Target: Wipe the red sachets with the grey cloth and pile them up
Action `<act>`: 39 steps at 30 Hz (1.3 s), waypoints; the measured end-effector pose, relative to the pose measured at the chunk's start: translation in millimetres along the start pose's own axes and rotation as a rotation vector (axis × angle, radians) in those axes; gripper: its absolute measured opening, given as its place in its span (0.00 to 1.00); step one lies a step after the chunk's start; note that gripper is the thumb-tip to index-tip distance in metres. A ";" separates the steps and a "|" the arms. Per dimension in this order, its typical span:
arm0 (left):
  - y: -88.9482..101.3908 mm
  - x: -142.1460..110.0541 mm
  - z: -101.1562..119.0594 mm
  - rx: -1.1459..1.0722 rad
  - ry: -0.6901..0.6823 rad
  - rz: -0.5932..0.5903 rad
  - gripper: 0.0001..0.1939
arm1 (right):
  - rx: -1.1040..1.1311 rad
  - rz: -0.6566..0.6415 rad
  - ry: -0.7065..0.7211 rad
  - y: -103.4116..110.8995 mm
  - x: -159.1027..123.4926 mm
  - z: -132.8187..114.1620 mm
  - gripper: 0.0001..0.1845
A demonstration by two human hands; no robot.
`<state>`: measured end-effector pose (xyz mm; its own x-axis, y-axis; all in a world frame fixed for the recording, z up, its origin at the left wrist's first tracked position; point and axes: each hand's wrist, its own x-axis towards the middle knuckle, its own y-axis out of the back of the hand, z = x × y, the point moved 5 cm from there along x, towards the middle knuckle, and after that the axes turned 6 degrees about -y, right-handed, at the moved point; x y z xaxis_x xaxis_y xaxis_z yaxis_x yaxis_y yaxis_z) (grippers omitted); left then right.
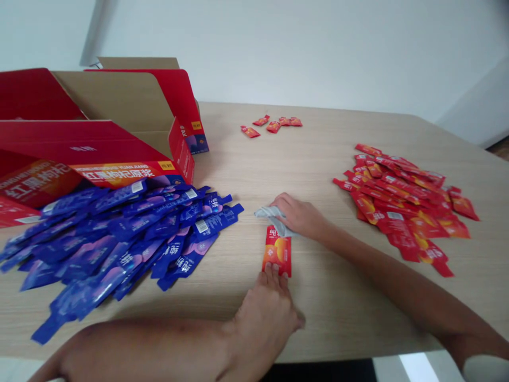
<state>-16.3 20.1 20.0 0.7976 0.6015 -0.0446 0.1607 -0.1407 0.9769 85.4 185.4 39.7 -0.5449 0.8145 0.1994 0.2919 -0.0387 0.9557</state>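
Note:
A red pouch (277, 250) with orange fruit print lies flat on the table in front of me. My left hand (269, 305) rests its outstretched fingertips on the pouch's near end. Bunched in my right hand (297, 213) is a grey cloth (274, 213), which covers the far end of that pouch. To the left spreads a heap of blue pouches (119, 233), overlapping one another. Over on the right is a heap of similar red pouches (401, 196).
Two red cardboard boxes stand at the left, the nearer box (131, 143) with open flaps, the farther box (178, 95) behind it. Several small red sachets (273, 126) lie toward the back of the wooden table (318, 159). A white wall (298, 53) rises behind.

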 end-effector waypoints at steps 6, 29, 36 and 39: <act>7.7 0.8 -3.1 -0.061 -0.017 -0.060 0.26 | 0.121 0.059 0.150 14.0 -43.0 -43.0 0.15; -5.2 7.4 -11.4 -0.018 -0.123 -0.144 0.34 | 0.050 -0.092 0.238 -8.1 -42.0 -52.6 0.12; -2.0 7.5 -17.0 -0.039 -0.182 -0.134 0.33 | 0.002 0.062 -0.049 5.5 -14.8 8.2 0.13; 1.5 8.6 -18.0 -0.042 -0.182 -0.140 0.32 | 0.046 0.127 -0.030 14.9 -23.2 -5.8 0.15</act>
<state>-19.7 39.2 24.8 0.8614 0.4607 -0.2140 0.2563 -0.0305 0.9661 97.8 162.6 50.5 -0.4774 0.8218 0.3111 0.3933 -0.1168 0.9120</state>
